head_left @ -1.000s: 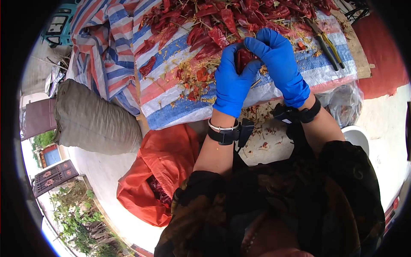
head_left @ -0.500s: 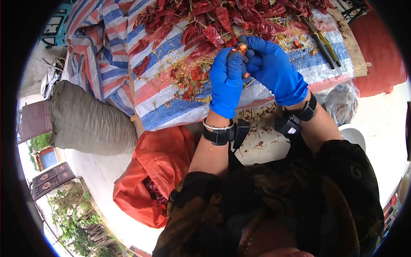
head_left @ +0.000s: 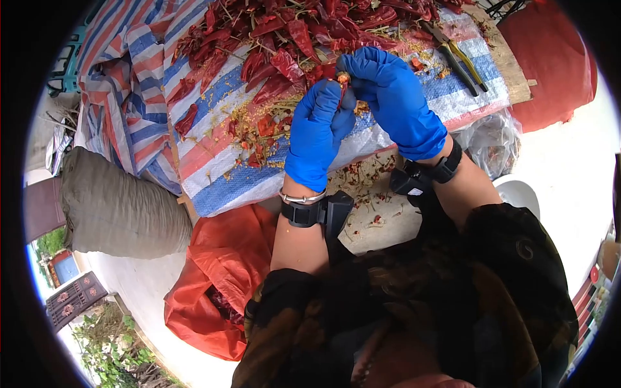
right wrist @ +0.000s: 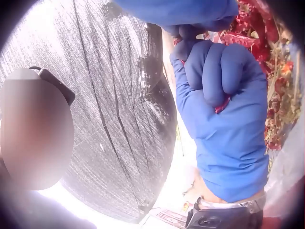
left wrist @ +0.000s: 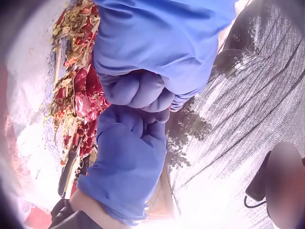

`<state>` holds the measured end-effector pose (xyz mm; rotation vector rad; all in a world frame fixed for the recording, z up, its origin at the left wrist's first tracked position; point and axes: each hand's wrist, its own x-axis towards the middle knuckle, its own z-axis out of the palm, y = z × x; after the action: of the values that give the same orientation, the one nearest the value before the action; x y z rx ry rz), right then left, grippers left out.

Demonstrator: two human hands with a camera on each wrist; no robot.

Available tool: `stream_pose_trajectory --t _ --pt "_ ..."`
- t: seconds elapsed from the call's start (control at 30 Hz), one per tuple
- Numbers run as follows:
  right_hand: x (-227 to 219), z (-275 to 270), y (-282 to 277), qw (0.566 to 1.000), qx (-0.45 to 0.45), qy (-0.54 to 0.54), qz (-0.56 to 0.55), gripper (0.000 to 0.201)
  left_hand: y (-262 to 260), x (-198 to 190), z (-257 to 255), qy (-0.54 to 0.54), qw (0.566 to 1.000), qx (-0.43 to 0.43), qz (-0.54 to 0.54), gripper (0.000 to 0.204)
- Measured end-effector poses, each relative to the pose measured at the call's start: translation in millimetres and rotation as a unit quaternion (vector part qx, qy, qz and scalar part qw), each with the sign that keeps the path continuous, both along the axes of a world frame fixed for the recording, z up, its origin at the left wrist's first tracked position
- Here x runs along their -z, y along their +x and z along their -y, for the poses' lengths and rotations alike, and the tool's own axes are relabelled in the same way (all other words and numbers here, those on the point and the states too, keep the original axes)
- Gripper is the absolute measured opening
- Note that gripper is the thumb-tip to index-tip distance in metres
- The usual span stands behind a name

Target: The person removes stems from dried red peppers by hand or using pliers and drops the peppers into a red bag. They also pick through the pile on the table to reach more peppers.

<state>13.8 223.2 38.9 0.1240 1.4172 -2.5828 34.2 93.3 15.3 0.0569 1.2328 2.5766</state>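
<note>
Both hands wear blue gloves and meet above the near part of a striped sheet [head_left: 220,152]. The left hand [head_left: 317,132] curls its fingers round a red dried pepper; a bit of its red skin [right wrist: 223,105] shows under the fingers in the right wrist view. At the pepper's upper end an orange, seedy part [head_left: 343,78] sticks out between the hands. My right hand [head_left: 394,100] pinches at that end, its fingers bent. In the left wrist view the right hand [left wrist: 128,157] touches the left hand [left wrist: 157,45], and the pepper is hidden.
A heap of red dried peppers [head_left: 301,29] lies beyond the hands, with scattered seeds and scraps [head_left: 259,136]. Pliers [head_left: 456,59] rest on the right. Nearer stand an orange-red sack [head_left: 223,258], a grey-green sack [head_left: 123,207] and a white basin [head_left: 521,194].
A second ago the pepper's dark red side faced up in the left hand; now its orange, seedy end shows between the fingers. The head view has shifted, and the surroundings sit farther left.
</note>
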Motion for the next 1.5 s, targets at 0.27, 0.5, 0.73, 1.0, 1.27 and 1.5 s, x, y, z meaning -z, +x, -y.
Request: stream_pose_trajectory --t 0.27,0.5,0.73,1.0,1.27,1.5 --pt "-2.4 -7.0 -0.6 0.996 0.005 -0.048 0.075 0.01 -2.0 3.0 -1.1 0.04 0.997 0.068 -0.022 0.026" --pt "13.7 -87.1 -46.0 0.919 0.263 0.251 -0.151 0.017 11.4 1.6 -3.6 -0.03 0.999 -0.018 -0.001 0.033" --pt "1.7 -123.9 -49.8 0.545 0.272 0.741 -0.283 0.029 -5.3 9.9 12.4 0.062 0.993 -0.104 0.016 0.039" --pt "28.4 -114.5 -39.0 0.633 0.078 0.739 -0.219 0.035 -10.9 14.2 15.2 0.032 0.991 -0.131 -0.02 0.015" --pt "24.7 -98.6 -42.2 0.63 0.084 0.732 -0.246 0.026 -10.3 14.0 14.0 0.01 0.987 -0.163 0.012 0.023" --pt "40.2 -51.9 -40.3 0.629 0.017 0.648 -0.429 0.029 -8.7 7.7 14.0 -0.025 0.987 -0.157 -0.005 0.018"
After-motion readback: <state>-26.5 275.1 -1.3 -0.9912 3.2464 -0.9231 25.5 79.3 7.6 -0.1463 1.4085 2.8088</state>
